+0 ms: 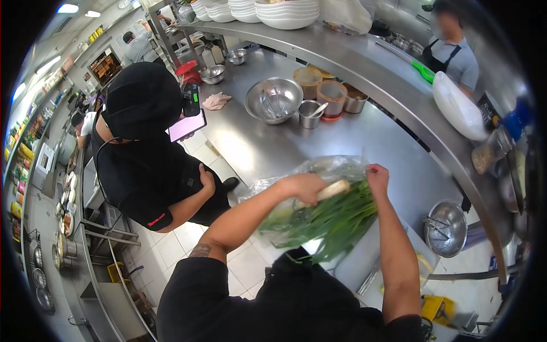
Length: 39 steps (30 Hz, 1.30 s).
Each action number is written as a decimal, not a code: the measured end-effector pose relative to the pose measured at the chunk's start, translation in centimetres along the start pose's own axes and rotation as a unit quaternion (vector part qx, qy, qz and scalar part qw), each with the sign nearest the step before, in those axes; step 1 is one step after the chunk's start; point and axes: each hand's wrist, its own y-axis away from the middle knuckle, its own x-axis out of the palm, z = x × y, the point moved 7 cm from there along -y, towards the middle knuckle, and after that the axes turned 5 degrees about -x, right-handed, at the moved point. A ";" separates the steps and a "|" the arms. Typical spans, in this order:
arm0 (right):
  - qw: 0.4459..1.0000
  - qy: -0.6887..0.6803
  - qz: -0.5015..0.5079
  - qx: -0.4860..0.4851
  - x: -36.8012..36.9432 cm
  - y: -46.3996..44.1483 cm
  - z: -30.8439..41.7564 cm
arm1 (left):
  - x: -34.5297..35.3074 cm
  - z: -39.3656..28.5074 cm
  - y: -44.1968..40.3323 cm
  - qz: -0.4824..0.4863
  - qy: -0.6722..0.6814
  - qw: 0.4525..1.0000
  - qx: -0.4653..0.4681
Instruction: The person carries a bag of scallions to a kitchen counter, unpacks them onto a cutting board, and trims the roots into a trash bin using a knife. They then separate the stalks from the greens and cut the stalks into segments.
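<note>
Green onions (342, 219) in a long leafy bunch lie at the near edge of the stainless-steel table (239, 142), partly covered by a clear plastic bag (259, 188), with a metal mixing bowl (292, 88) farther back. Of the hands, the left hand (306, 188) curls closed around a thick pale stalk (336, 189), slightly blurred, and the right hand (378, 176) is raised, fingertips pinched together on the bag's edge.

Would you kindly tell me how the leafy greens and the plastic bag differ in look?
The leafy greens are vivid green, while the plastic bag is clear and shiny. The leafy greens show long, narrow blades; the plastic bag is a thin, crumpled film. Both lie close to the left hand and right hand.
</note>
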 end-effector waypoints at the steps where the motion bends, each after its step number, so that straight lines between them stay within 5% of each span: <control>1: 0.994 -0.075 0.062 0.045 1.3 0.2 -1.6 | -0.3 -0.8 0.4 0.004 0.000 1.000 0.002; 4: 0.991 -0.115 0.026 -0.064 0.8 4.0 2.1 | -2.9 -3.8 1.1 -0.036 0.055 0.997 0.045; 9: 0.990 -0.122 -0.070 0.002 -4.9 14.7 2.8 | -7.7 -9.2 2.0 -0.110 0.080 0.986 0.097; 13: 0.988 -0.004 -0.146 0.058 -13.2 26.9 2.6 | -9.5 -15.1 1.7 -0.085 0.324 0.925 0.180; 17: 0.961 0.157 -0.202 0.107 -17.3 36.3 2.5 | -9.3 -22.5 0.8 -0.095 0.329 0.901 0.266; 20: 0.957 0.237 -0.110 0.125 -16.4 37.9 3.7 | -7.1 -27.9 -1.0 0.011 0.318 0.899 0.299; 30: 0.953 0.198 0.038 0.225 -10.8 33.1 -0.7 | 2.4 -36.4 -4.8 0.161 0.236 0.908 0.306; 38: 0.964 -0.153 -0.183 0.114 -17.0 36.3 1.8 | 6.1 -37.2 -5.8 0.144 0.164 0.928 0.303; 39: 0.927 -0.275 -0.163 0.195 -18.0 38.2 1.6 | 6.6 -37.3 -5.9 0.149 0.167 0.931 0.290</control>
